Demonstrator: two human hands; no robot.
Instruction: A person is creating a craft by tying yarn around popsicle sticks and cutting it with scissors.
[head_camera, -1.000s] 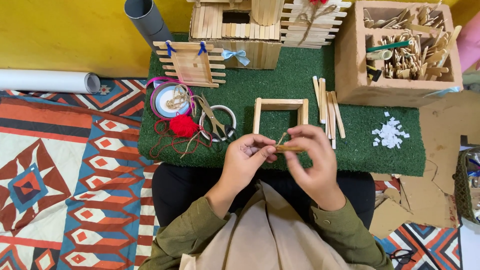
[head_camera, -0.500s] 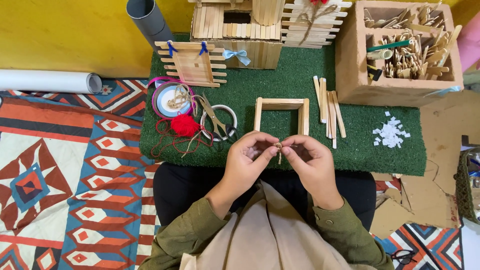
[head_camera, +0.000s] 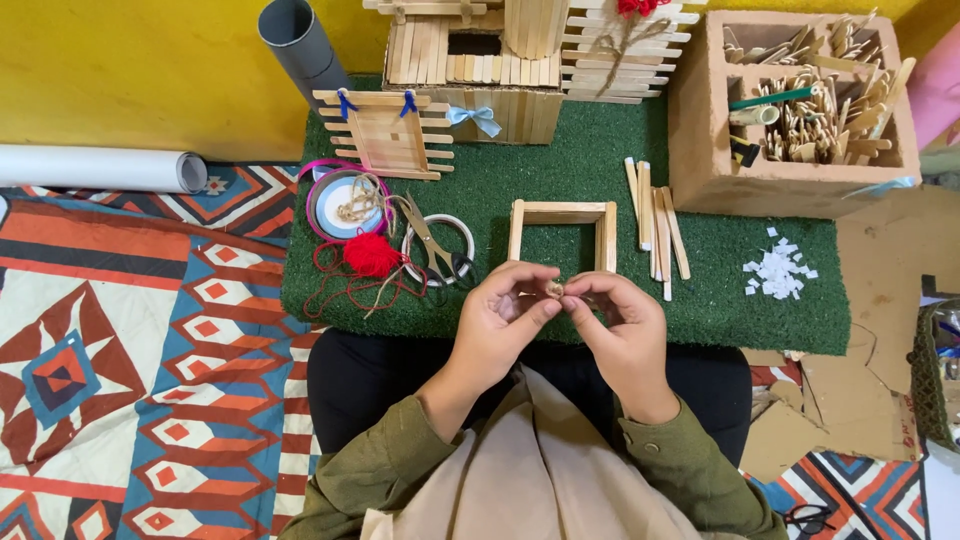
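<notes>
My left hand (head_camera: 495, 320) and my right hand (head_camera: 620, 325) meet over the near edge of a green turf mat (head_camera: 590, 150). Between their fingertips they pinch a small knot of tan twine (head_camera: 554, 289). Just beyond the hands a square frame of wooden sticks (head_camera: 562, 232) lies flat on the mat. Loose wooden sticks (head_camera: 655, 225) lie to its right.
Scissors (head_camera: 432, 240), tape rolls (head_camera: 342, 203), red yarn (head_camera: 370, 255) and a small stick panel (head_camera: 385, 133) sit left on the mat. A stick house (head_camera: 500, 60) stands at the back, a box of sticks (head_camera: 800, 110) right, white paper bits (head_camera: 778, 268), a grey tube (head_camera: 300, 40).
The hands have drawn closer together. The short stick-like piece seen between them earlier is now a small bunched knot at the fingertips.
</notes>
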